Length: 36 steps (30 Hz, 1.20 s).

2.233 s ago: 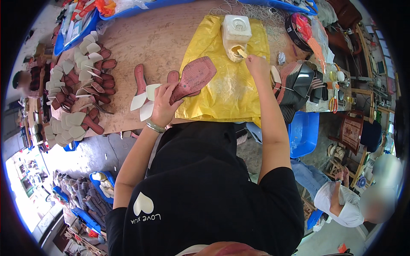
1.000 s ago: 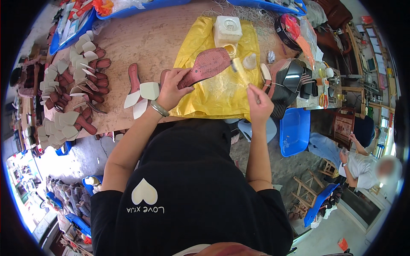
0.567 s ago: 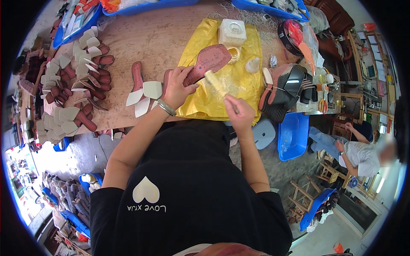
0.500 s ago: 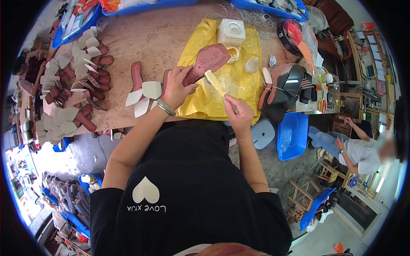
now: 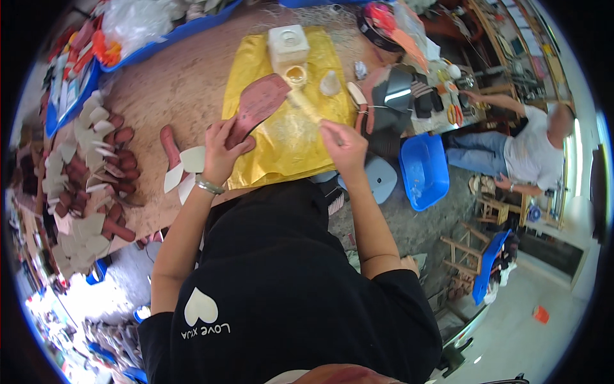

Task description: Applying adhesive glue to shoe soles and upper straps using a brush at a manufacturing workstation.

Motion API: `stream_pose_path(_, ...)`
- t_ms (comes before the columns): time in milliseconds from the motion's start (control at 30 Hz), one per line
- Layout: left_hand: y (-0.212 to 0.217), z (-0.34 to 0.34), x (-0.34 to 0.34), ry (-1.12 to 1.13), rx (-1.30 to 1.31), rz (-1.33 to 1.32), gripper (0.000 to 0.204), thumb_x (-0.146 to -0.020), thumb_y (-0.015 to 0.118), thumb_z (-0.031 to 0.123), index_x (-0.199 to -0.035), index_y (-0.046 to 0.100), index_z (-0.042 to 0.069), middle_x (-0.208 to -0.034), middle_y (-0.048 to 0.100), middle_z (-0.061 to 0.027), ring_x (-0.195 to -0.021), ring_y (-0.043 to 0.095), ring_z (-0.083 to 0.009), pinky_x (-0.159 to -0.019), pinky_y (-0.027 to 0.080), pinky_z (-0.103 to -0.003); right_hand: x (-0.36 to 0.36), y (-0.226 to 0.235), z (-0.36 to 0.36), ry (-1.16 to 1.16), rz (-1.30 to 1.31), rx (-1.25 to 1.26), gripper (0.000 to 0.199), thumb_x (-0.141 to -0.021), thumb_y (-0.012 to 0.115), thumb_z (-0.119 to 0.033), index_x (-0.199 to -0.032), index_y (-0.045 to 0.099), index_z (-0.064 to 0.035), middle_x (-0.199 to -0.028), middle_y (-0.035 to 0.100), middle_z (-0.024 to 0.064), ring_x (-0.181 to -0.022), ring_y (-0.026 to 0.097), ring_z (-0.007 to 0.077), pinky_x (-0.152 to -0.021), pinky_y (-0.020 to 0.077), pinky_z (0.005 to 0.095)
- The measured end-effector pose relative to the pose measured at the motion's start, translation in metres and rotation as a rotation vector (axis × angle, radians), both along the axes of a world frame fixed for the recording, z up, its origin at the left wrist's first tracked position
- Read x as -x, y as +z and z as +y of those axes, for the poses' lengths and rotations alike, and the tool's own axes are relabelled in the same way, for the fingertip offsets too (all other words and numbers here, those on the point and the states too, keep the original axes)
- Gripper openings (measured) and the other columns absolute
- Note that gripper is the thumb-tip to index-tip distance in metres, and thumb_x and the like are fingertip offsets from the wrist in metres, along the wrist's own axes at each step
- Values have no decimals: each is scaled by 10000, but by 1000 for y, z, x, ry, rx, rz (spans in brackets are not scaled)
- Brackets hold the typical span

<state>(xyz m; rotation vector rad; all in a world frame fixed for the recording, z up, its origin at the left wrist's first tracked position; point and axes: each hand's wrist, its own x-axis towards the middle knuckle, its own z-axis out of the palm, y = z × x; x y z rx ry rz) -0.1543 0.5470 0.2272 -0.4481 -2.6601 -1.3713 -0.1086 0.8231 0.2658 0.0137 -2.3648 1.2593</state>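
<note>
My left hand (image 5: 222,153) is closed round the narrow end of a reddish-brown insole (image 5: 262,99), holding it raised and slanted over a yellow plastic sheet (image 5: 275,150). In my right hand (image 5: 345,147) is a pale brush (image 5: 306,107), pinched by its handle and smeared by motion. Its tip is by the insole's broad end; whether they touch I cannot tell. Just beyond stands a white plastic container (image 5: 288,40), with an open cup of yellowish content (image 5: 295,75) at its near side. A whitish cone-shaped piece (image 5: 330,83) sits to the right on the sheet.
Many insoles with pale pads (image 5: 105,166) crowd the table's left; a few lie beside my left hand. Dark stacked sole pieces (image 5: 387,102) are at right, near orange-handled scissors (image 5: 455,114). A blue bin (image 5: 423,171) stands below the table edge. Another person (image 5: 531,144) is farther right.
The whole view has turned, so the table things appear farther left. The brush has moved from below the insole to its broad end. The other person's arm now reaches toward the table.
</note>
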Motion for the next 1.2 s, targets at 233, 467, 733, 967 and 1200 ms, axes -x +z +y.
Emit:
stream_pose_path(233,13,-5,-4,-59,-453,-281,588,-780,714,84,-1309,466,21,-1142,526,-122,-1018,523,-242,-910,431,-352,8,-1,22,-210,-37,162,160,-809,699,-76,-948,700,4,-841,699,74,-740,626,79,-689,497,226)
stream_pose_path(467,3,-85,-32,365,-73,-321,389,-911,544,228,-1239,495,24,-1243,520,-162,-1127,515,-207,-924,433,-324,11,-2,-21,-70,-156,142,188,-829,672,-85,-995,695,0,-937,707,75,-863,648,126,-807,492,254)
stream_pose_path(733,-1,-169,-83,748,-1116,-243,333,-889,470,56,-1218,460,5,-1035,564,-58,-939,524,-120,-836,425,-246,35,0,-64,128,-201,10,230,-900,607,-90,-1071,644,59,-1006,681,123,-891,629,162,-823,496,272)
stream_pose_path(967,-85,-311,-145,1406,-998,101,404,-847,469,7,-1244,397,-6,-1123,534,-121,-1004,522,-169,-858,429,-266,51,-4,-145,338,-240,32,228,-902,610,-98,-1063,643,60,-1026,670,116,-908,622,160,-829,487,257)
stream_pose_path(1200,-169,-412,-135,1672,-1330,300,421,-805,523,-76,-1190,383,19,-1058,563,-110,-925,569,-211,-831,471,-331,35,10,-185,326,-274,-35,228,-905,605,-97,-1064,642,62,-1025,669,115,-918,614,154,-838,480,255)
